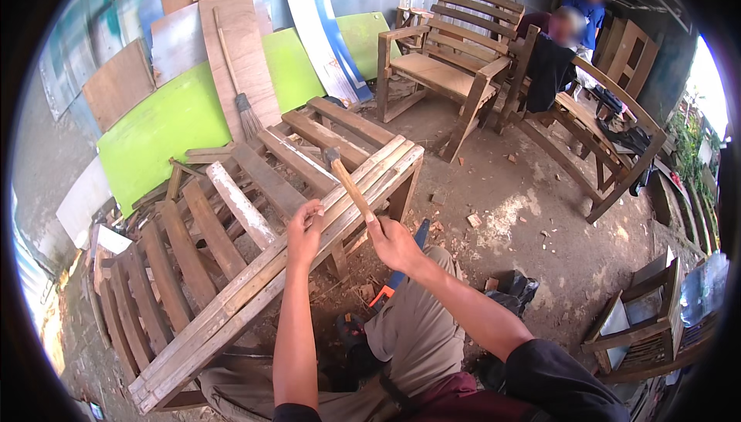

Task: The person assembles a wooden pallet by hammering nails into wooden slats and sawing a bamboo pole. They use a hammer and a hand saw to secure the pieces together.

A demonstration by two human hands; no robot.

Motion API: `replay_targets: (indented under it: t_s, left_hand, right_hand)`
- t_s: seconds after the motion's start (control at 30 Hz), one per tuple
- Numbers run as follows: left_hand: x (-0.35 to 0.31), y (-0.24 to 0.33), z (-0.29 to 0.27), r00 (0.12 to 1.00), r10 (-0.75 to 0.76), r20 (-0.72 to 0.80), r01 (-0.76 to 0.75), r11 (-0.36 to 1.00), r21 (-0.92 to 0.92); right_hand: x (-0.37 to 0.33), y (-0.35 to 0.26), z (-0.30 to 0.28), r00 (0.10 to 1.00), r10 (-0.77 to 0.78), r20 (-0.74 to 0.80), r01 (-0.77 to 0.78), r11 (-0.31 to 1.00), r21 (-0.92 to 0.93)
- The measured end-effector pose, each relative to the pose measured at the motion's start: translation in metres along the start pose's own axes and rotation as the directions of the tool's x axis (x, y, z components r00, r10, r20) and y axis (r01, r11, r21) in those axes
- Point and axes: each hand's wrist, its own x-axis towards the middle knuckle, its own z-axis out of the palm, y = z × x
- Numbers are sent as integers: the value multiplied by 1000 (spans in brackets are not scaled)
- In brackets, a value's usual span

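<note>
My right hand [395, 244] is wrapped round the wooden handle of a hammer [351, 184], its head raised over the near edge of a slatted wooden frame [185, 244]. Long wooden strips [224, 304] lie side by side along that edge. Just left of the hammer, my left hand [304, 231] is over the strips, its fingers curled and pinched together. Whatever is between those fingertips is too small to make out. A handsaw [397, 271] with a blue blade and an orange part shows beside my knee, below the strips.
Beyond the frame stands a wooden bench [436, 71]. A person [559, 40] leans at another wooden seat [571, 109] to the right. A broom [245, 113] and green panels [166, 129] lean on the wall. A small wooden piece [641, 322] stands lower right; wood scraps litter the ground.
</note>
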Motion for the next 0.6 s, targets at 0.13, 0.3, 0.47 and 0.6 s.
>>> replay_targets:
  t_s: [0.13,0.3,0.47,0.6]
  left_hand:
    - [-5,8,2,999,-26,-21,26,1000,5]
    - [-3,10,2,1000,-14,16,14,1000,1]
    - [-2,6,1,1000,-4,9,5,999,-32]
    - [-5,8,5,997,23,77,-22,1000,-13]
  right_hand:
    - [-8,3,13,978,-142,-154,148,989,29]
    - [4,20,17,1000,17,-6,-17,998,-54]
    - [-3,6,21,980,-105,-170,111,994,26]
    - [12,26,20,997,4,-82,-7,999,-35]
